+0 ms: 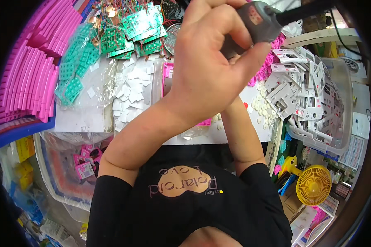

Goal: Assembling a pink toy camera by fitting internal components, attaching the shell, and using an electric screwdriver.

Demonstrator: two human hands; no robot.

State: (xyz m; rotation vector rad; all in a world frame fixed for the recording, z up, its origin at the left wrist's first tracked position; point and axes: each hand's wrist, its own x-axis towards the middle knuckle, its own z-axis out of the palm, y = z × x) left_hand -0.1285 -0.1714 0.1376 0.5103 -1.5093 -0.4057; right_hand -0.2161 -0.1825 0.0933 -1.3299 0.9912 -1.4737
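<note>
My left hand (212, 61) is raised close to the camera, its fingers and thumb wrapped round a dark grey corded power tool (257, 20). A thick black cord leaves the tool toward the upper right; its working tip is out of sight. My right forearm (243, 127) reaches up behind the left wrist, and the right hand is hidden by the left one. Under the hands, parts of a pink plastic casing (167, 71) show on the white work surface (189, 139). What the right hand touches cannot be seen.
Pink plastic shells (33, 82) are stacked at left, beside teal keypads (76, 61). Green circuit boards (142, 26) with wires lie at the back, near white paper squares (132, 86). At right are cream round pieces (261, 105), a clear bin of white printed panels (303, 88) and a yellow fan (313, 185).
</note>
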